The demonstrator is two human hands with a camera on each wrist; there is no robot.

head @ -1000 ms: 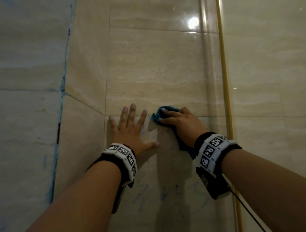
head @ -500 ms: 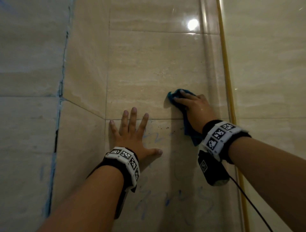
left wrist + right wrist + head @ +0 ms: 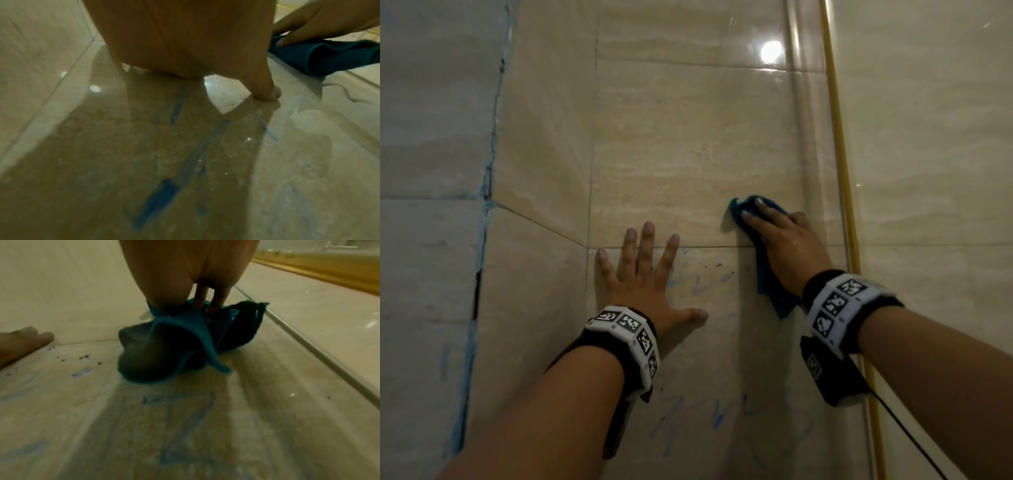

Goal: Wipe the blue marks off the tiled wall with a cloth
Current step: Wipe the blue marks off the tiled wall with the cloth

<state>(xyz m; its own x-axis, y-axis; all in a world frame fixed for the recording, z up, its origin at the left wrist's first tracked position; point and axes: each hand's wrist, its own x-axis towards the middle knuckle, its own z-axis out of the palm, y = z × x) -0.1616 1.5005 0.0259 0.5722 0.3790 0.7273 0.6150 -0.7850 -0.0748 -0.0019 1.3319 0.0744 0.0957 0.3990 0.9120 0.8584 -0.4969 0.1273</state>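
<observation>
Glossy beige tiled wall (image 3: 688,154), corner on the left, gold trim strip (image 3: 839,171) on the right. Blue marks (image 3: 698,286) sit on the lower tile below the horizontal grout line; fainter scribbles (image 3: 722,416) lower down, between the forearms, plus dark specks (image 3: 84,356) near the grout. Blue cloth (image 3: 768,274) is pressed flat on the wall under the right hand (image 3: 780,246), straddling the grout line, right of the upper marks; fingers (image 3: 751,216) lie extended over its bunched top edge, tail hanging loose toward the wrist. No real clench visible, more pressing than gripping. Left hand (image 3: 650,284) is splayed flat on the wall, fingers straight, holding nothing, just beside the upper marks.

Risks: loose cloth tail may drag and smear pigment across clean tile; left palm may be sitting on marks and could spread them; wet glossy tile could let the bracing hand slip.

Unclear: marks under either hand hidden; right thumb not visible; lower scribbles faint and blurred; wrist views dim.
</observation>
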